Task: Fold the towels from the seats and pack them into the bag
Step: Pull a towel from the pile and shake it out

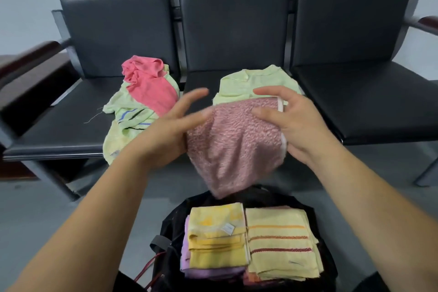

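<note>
Pink towel (pixel 233 140) hangs between hands; right hand (pixel 296 121) grips it, left hand (pixel 166 133) touches it open-fingered.

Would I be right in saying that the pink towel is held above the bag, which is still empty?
Not quite: the bag is not empty. The head view shows folded yellow towels already packed in it. The pink towel is indeed held above it.

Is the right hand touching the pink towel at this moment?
Touching. The head view shows the right hand pinching the pink towel near its upper edge, with the thumb pressed onto the front of the cloth.
</note>
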Demonstrator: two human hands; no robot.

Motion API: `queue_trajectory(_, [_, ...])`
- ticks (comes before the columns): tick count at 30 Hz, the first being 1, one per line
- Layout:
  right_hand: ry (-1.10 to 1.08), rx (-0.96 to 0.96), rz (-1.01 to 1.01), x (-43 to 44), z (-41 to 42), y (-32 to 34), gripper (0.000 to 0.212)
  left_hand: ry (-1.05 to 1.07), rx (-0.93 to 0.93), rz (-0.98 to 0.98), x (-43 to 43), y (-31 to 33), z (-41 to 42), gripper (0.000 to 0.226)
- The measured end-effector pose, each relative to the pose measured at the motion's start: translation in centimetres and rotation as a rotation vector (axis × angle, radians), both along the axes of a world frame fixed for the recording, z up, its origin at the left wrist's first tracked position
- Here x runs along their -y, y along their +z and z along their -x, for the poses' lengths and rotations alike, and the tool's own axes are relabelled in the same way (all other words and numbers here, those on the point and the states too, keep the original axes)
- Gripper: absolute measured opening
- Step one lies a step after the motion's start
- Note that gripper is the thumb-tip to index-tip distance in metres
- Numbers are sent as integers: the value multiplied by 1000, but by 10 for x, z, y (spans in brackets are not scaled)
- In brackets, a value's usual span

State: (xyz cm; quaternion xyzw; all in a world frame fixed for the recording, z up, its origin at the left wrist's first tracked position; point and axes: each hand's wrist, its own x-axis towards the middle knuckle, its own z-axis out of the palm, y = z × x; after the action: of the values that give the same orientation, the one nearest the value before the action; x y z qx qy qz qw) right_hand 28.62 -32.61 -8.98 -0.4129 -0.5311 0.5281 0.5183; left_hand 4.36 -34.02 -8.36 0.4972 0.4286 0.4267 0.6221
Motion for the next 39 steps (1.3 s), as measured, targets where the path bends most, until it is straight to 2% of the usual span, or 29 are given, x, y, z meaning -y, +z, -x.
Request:
queue_trajectory(2, [-42,-47,12,-1,-4,2,30,-67,-106,-19,5,0,-1,49])
queue_trajectory(7, [-132,57,47,-2,-8,2,17,233,-47,-22,-1,-7,-8,22])
queue_trajectory(9, [-179,85,56,-2,-6,-1,13,173,5,-34,-1,-9,-9,28])
queue_trajectory(11, [-215,31,74,0,-5,0,11,37,3,-60,2,-7,-10,43])
queue_trajectory(14, [-70,-112,106,1,-11,4,30,38,33,-89,3,-4,-11,40])
queue_trajectory(17, [188,32,194,2,-18,-1,65,135,102,-91,1,-5,-10,29])
queue_trajectory(19, [270,72,230,2,-18,-7,71,171,113,-88,-1,-7,-8,26])
queue_trajectory(22, [215,57,175,2,-19,-8,63,174,-43,-101,-2,-7,-2,29])
queue_trajectory(26, [26,155,67,4,-27,-10,45,-80,-427,-185,1,-10,6,54])
queue_trajectory(28, [-45,261,6,7,-30,-15,36,-53,-713,-284,1,-16,1,54])
queue_trajectory(30, [-86,339,-29,10,-35,-22,33,43,-900,-393,1,-22,-7,44])
queue_trajectory(33, [-66,339,4,15,-44,-28,49,91,-926,-470,1,-29,-17,33])
queue_trajectory(36, [130,189,103,27,-61,-26,66,121,-828,-485,2,-31,-26,26])
queue_trajectory(37, [136,240,94,32,-66,-26,68,126,-789,-486,2,-31,-29,24])
queue_trajectory(39, [18,478,41,38,-76,-27,61,109,-769,-517,3,-34,-37,20])
